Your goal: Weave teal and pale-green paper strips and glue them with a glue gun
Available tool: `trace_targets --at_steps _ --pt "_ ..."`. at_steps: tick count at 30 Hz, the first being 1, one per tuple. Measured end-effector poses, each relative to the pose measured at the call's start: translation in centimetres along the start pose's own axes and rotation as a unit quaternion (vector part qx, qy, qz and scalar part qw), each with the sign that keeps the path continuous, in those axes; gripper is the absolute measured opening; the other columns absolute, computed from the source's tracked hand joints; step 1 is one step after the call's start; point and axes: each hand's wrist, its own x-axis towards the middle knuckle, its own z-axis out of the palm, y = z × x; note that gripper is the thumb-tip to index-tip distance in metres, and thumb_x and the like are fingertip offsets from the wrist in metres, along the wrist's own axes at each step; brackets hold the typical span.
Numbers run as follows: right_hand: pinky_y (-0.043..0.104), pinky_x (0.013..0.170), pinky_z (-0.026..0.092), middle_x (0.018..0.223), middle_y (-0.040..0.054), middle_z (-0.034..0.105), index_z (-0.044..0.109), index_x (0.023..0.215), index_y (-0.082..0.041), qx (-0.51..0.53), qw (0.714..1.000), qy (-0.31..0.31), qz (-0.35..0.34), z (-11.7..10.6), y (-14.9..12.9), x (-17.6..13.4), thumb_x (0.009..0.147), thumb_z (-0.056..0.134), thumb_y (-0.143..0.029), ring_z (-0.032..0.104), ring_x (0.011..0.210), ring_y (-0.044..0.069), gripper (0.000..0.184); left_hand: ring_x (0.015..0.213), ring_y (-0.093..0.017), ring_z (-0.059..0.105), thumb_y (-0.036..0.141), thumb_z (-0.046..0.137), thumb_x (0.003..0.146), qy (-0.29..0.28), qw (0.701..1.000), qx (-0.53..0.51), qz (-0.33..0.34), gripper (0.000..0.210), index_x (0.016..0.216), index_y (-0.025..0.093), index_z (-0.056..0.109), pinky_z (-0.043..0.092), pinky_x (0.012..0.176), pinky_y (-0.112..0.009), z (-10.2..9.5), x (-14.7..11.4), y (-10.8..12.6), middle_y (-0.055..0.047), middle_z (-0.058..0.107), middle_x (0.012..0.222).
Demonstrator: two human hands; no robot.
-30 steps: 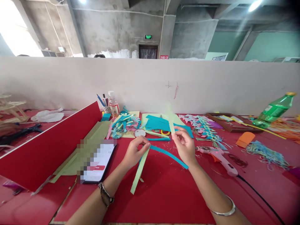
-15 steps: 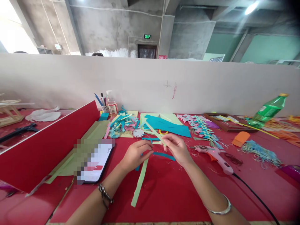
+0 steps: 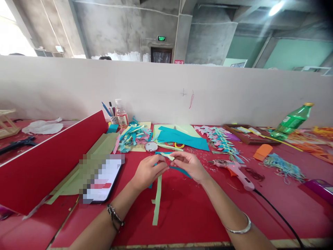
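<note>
My left hand [image 3: 151, 170] is closed, its thumb and fingers pinching paper strips in front of me. A pale green paper strip [image 3: 157, 203] hangs down from under it, with a short green end jutting out on its left side. Close on the right, my right hand [image 3: 191, 166] has its fingers bent together at the same strips, almost touching the left fingertips. Between the hands shows another piece of pale green strip [image 3: 169, 157]. A blue paper strip [image 3: 185, 173] sticks out below the right fingers. The fingers hide where the strips cross.
A pink glue gun [image 3: 235, 170] with a black cord lies at right. At left are a phone [image 3: 109, 180] and an upright red board [image 3: 52, 156]. Behind lie a pile of paper scraps [image 3: 135, 137], a round tin [image 3: 151, 147], yellow-handled scissors [image 3: 179, 145] and blue paper [image 3: 182, 138].
The pale green strip that pointed up from my right hand is now down between both hands. My right hand has moved slightly left and lower, and the hanging strip has swung more upright.
</note>
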Motion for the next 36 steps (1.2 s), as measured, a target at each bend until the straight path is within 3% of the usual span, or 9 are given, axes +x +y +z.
trace_targets --at_steps 5,9,14,19,22,28,36 --pt "0.025 0.063 0.047 0.065 -0.0024 0.062 0.063 0.079 -0.02 -0.049 0.997 0.058 -0.03 -0.2 0.1 0.2 0.069 0.062 -0.03 0.057 0.058 0.01 0.015 0.067 -0.015 0.053 0.026 0.069 0.064 0.043 0.999 -0.021 -0.023 0.003 0.066 0.025 0.067 0.036 0.073 -0.025 -0.2 0.1 0.1 -0.003 0.063 0.073" --pt "0.02 0.055 0.043 0.068 -0.0021 0.061 0.063 0.075 -0.02 -0.017 0.994 0.093 -0.051 -0.3 0.2 0.3 0.068 0.063 -0.029 0.052 0.054 0.007 0.012 0.063 -0.013 0.053 0.026 0.064 0.071 0.06 0.991 0.105 0.064 0.006 0.066 0.024 0.066 0.037 0.066 -0.023 -0.3 0.1 0.4 -0.002 0.062 0.071" --pt "0.021 0.056 0.043 0.07 -0.0018 0.059 0.063 0.073 -0.021 0.046 0.994 0.088 -0.042 0.1 0.4 0.4 0.066 0.064 -0.031 0.052 0.057 0.007 0.013 0.062 -0.011 0.053 0.024 0.051 0.082 0.087 0.915 0.328 0.217 0.016 0.07 0.018 0.061 0.039 0.06 -0.021 -0.3 0.1 0.5 -0.002 0.061 0.072" --pt "0.022 0.068 0.043 0.086 0.0009 0.055 0.064 0.068 -0.021 -0.042 0.988 0.088 -0.117 0.5 0.3 0.3 0.068 0.063 -0.027 0.052 0.082 0.012 0.006 0.06 -0.01 0.054 0.025 0.048 0.084 0.115 0.89 0.376 0.233 0.02 0.07 0.018 0.059 0.04 0.057 -0.02 -0.3 0.1 0.6 -0.002 0.06 0.07" --pt "0.024 0.071 0.044 0.082 0.0013 0.055 0.063 0.07 -0.021 -0.088 0.982 0.097 -0.137 0.6 0.2 0.3 0.07 0.06 -0.026 0.052 0.083 0.013 0.006 0.06 -0.01 0.054 0.026 0.048 0.084 0.118 0.886 0.381 0.236 0.019 0.07 0.018 0.06 0.04 0.057 -0.02 -0.3 0.1 0.7 -0.001 0.06 0.07" --pt "0.02 0.048 0.044 0.085 0.0011 0.051 0.062 0.074 -0.019 -0.103 0.981 0.092 -0.135 1.2 -0.2 -0.1 0.072 0.057 -0.028 0.055 0.058 0.008 0.01 0.058 -0.01 0.053 0.024 0.048 0.084 0.116 0.89 0.37 0.24 0.02 0.069 0.017 0.059 0.04 0.056 -0.02 -0.3 0.1 0.8 -0.002 0.06 0.07" --pt "0.022 0.054 0.044 0.076 0.0027 0.06 0.063 0.078 -0.02 -0.237 0.949 0.08 -0.194 1.6 -0.8 -0.7 0.077 0.052 -0.026 0.055 0.065 0.012 0.012 0.058 -0.01 0.052 0.023 0.048 0.084 0.112 0.923 0.309 0.2 0.017 0.072 0.017 0.057 0.041 0.054 -0.02 0.0 0.0 0.9 -0.003 0.059 0.072"
